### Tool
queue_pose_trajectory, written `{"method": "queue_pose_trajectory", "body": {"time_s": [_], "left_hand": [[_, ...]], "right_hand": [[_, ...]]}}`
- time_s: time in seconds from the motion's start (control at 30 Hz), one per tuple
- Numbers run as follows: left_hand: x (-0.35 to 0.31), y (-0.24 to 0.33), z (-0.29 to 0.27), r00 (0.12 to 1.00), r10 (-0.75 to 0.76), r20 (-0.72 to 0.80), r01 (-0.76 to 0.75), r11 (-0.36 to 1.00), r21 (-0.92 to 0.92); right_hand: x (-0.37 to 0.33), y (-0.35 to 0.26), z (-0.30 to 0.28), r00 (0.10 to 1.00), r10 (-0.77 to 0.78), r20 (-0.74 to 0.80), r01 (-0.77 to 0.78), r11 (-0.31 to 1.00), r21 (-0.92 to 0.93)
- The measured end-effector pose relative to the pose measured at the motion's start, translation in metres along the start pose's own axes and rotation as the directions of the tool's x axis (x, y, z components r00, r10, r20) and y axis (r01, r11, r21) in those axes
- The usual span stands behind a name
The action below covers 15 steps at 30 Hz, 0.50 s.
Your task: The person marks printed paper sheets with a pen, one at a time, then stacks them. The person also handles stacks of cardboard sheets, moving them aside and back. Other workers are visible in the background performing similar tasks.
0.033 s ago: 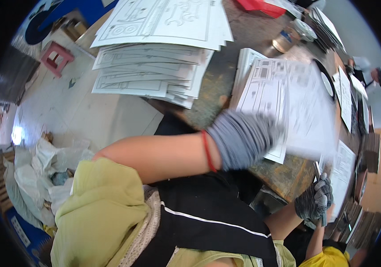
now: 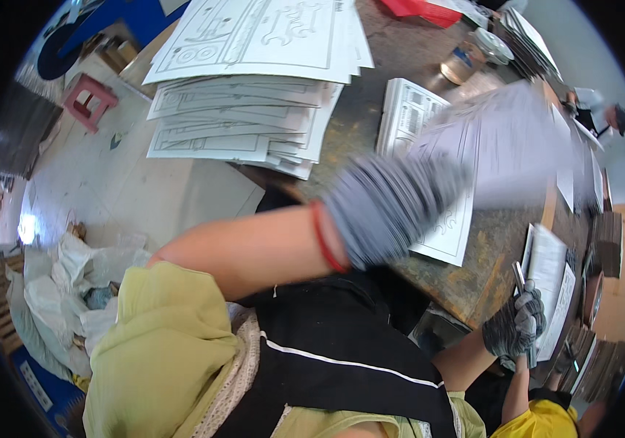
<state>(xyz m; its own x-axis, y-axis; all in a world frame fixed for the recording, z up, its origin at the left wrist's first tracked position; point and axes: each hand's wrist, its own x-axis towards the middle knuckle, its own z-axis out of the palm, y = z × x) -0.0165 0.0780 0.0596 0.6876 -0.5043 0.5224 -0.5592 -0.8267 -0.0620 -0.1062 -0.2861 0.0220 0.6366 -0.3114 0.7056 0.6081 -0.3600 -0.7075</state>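
1. Surface: a worn, brown-stained worktable stands in front of the person. A tall stack of printed sheets occupies its left side; a glass jar lies tilted at the far right.
2. Room: pale tiled floor extends to the left, with a pink stool at the far left and a heap of white bags nearer. A co-worker in yellow is at the near right.
3. Left hand: gloved, at the near-left edge of a loose sheet. Motion blur hides the fingertips; whether they grip the sheet cannot be told.
4. Right hand: gloved, fingers wrapped around a slim metal tool near the table's right edge, beside a curled white sheet.
5. Orientation: the loose sheet spreads from the left hand toward the far right, above a lower printed sheet. Blur obscures its long axis. The tool's long axis runs near to far, far end leaning slightly left.
6. Change from the earlier frame: the loose sheet's near edge has shifted farther away; the left hand sits slightly more to the left. The right hand keeps its position.
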Motion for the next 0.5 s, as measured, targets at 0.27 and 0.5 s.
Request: {"method": "queue_pose_trajectory", "body": {"time_s": [0.27, 0.5], "left_hand": [[-0.016, -0.156, -0.115, 0.854, 0.105, -0.509, 0.318, 0.669, 0.672], [-0.062, -0.191, -0.096, 0.905, -0.420, 0.071, 0.418, 0.842, -0.341]], "right_hand": [[-0.019, 0.013, 0.019, 0.992, 0.128, 0.007, -0.128, 0.989, 0.070], [-0.011, 0.032, 0.062, 0.984, 0.115, 0.139, -0.149, 0.953, 0.263]]}}
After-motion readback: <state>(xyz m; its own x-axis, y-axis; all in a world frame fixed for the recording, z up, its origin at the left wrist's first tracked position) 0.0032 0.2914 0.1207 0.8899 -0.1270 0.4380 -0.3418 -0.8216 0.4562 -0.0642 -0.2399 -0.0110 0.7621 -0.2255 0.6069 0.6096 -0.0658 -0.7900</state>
